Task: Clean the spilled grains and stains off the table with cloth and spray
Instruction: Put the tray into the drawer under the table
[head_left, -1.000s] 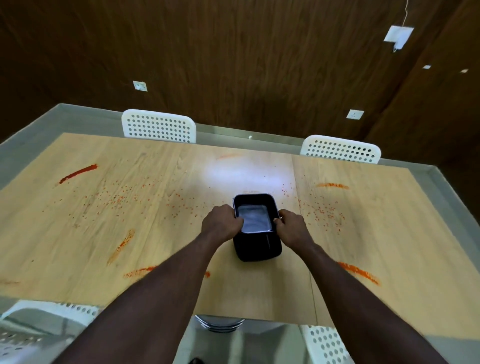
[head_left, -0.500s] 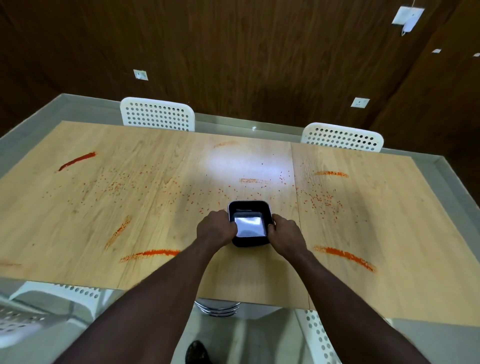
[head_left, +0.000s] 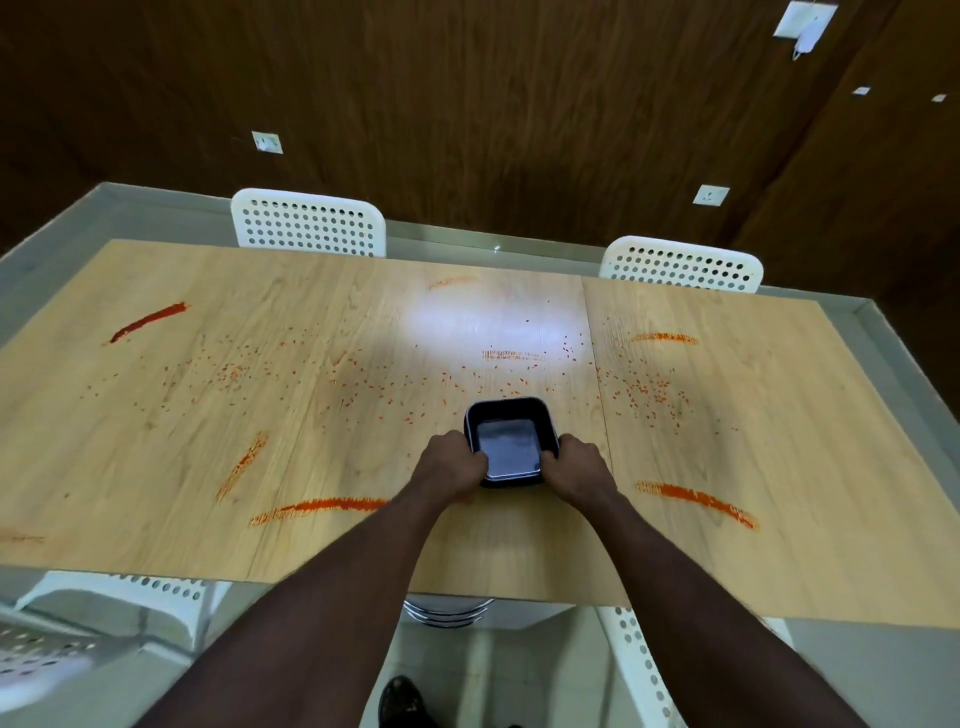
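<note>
2 hands grip 1 black container (head_left: 511, 410), which sits on the wooden desk (head_left: 805, 441) about midway along its width and nearer the person's edge.

Left hand (head_left: 451, 465): fingers curled round the container's left wall. Right hand (head_left: 577, 467): fingers curled round the right wall. Both hold it at its near end. The container's interior shows a pale sheen (contents, if any, cannot be told).

Orange-red grains (head_left: 228, 371) lie scattered in a band across the desk beyond the container, with a second cluster (head_left: 647, 392) to the right of the desk's seam. A few grains lie just beside the container's far left corner.

Red stains (head_left: 322, 505), at least 6 of them, mark the surface. 1 long smear runs left of the left forearm, 1 smear (head_left: 696, 503) lies right of the right hand, and 1 dark streak (head_left: 150, 322) sits at the far left.

2 white perforated chairs (head_left: 309, 226) stand at the far side, against a dark wood-panelled wall (head_left: 519, 104).
</note>
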